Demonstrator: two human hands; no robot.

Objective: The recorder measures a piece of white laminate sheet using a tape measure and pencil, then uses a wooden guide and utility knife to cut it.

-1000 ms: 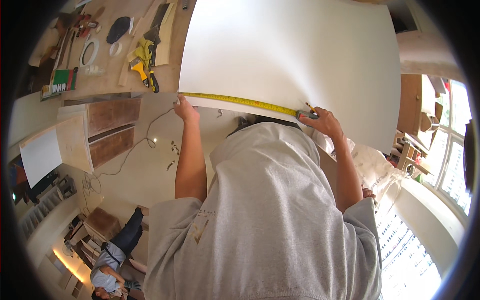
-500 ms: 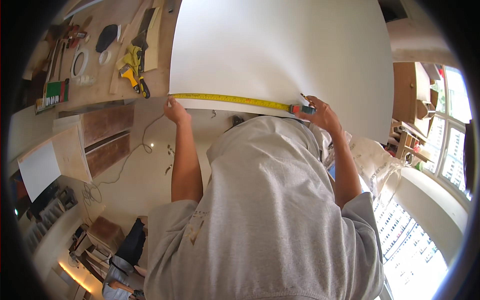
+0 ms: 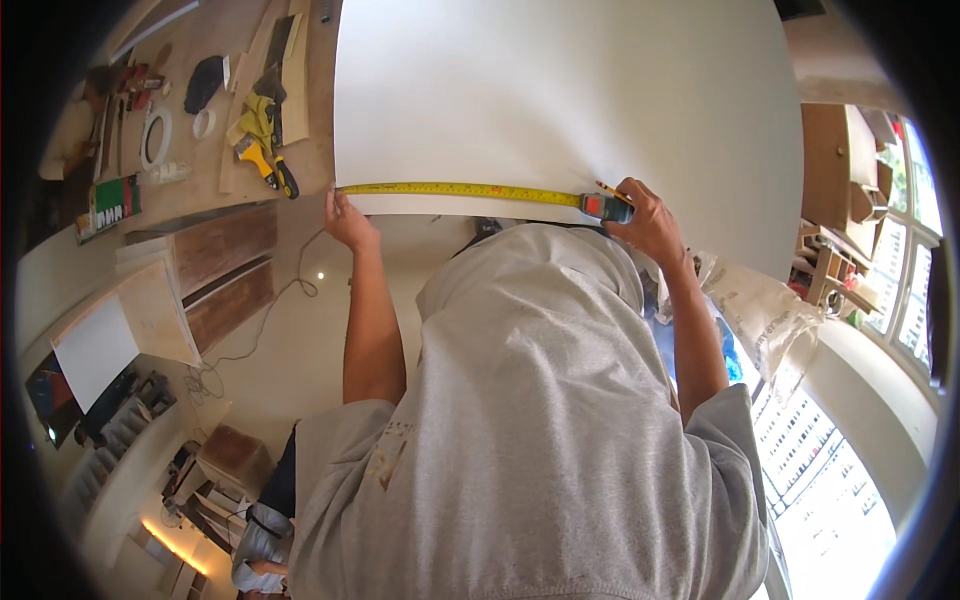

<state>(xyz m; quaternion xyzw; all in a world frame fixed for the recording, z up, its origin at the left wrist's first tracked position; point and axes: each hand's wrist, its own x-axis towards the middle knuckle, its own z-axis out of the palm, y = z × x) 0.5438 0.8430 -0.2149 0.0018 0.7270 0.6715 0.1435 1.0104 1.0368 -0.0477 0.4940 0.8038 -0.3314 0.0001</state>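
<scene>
A large white board (image 3: 560, 90) lies in front of me. Across its near part stretches a yellow tape measure (image 3: 460, 189). At the board's left edge, my left hand (image 3: 349, 220) pinches the free end of the tape. My right hand (image 3: 648, 224) is closed around the tape's dark case with its red patch, at the other end of the blade. A pencil (image 3: 612, 191) also sticks out from between the fingers of that hand, pointing up and left over the board.
On the wooden bench (image 3: 225, 120) at left lie a yellow-handled scraper (image 3: 256, 158), a yellow-green cloth (image 3: 258, 120), a tape roll (image 3: 156, 138) and wood strips. Wooden drawers (image 3: 222, 270) and a cable (image 3: 262, 325) lie below it. Crumpled plastic (image 3: 765, 310) sits at right. Another person (image 3: 262, 545) is at lower left.
The tape case and my right hand have shifted slightly right, and the case has turned a little. My left hand stays at the board's edge. The whole view has tilted slightly.
</scene>
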